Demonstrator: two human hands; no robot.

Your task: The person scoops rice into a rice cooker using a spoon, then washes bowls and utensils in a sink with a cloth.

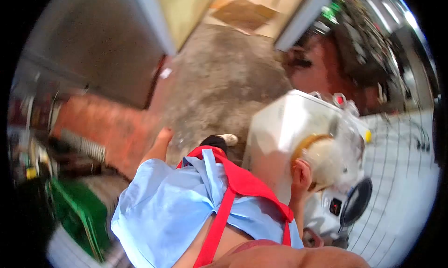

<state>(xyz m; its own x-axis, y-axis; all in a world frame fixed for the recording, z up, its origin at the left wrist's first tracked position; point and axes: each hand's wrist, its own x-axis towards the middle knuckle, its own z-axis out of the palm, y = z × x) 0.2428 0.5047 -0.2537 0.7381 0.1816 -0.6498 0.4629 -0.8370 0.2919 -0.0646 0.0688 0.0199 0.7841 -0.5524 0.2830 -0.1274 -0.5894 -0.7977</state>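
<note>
On the left, my left hand point(164, 134) hangs low over the floor, blurred and small, and its fingers cannot be made out. My right hand point(302, 171) is at the right, its fingers curled, beside a round pale item with a brown rim point(322, 158). Whether the fingers hold anything is hidden. That round item and a clear plastic bag point(350, 146) sit by a white box-like surface point(291, 114). A light blue shirt point(172, 193) and a red apron point(247, 179) cover my body.
A metal cabinet point(98, 39) stands at upper left. Ahead is a doorway with cardboard point(245, 13) beyond it. A green crate point(79, 212) is at lower left. A dark pan point(357, 202) lies near the tiled wall point(396, 174) at right.
</note>
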